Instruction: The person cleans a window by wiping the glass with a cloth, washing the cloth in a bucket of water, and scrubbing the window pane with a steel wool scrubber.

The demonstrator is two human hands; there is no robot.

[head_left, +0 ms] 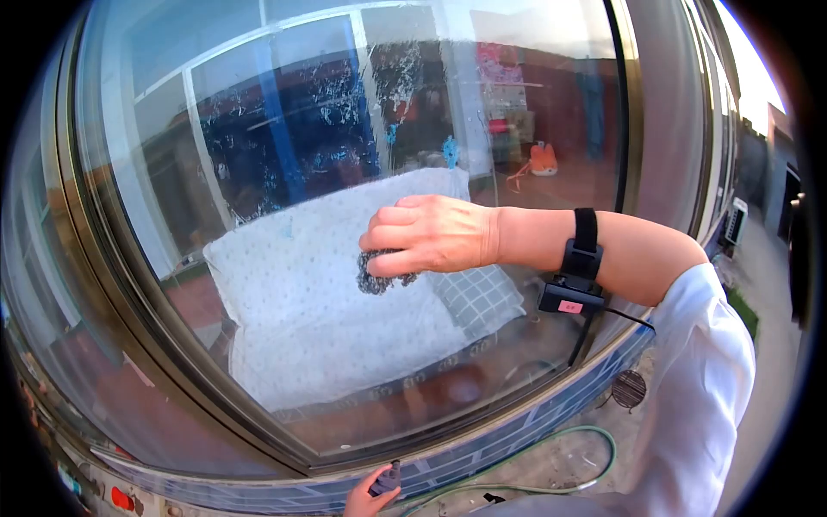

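Observation:
My right hand is closed round a steel wool scrubber at the glass of a large window. Most of the scrubber shows below the fingers; whether it presses on the pane is hard to tell. White flecks and patches of residue mark the upper pane, with a few bright blue spots. Low at the bottom edge, my left hand grips a small dark grey object whose kind I cannot make out. It is near the tiled ledge below the window frame.
A brown metal frame borders the pane. Through the glass appear a sofa with a white cover and a checked cushion. Below lie blue-grey wall tiles, a green hose and a round drain grate.

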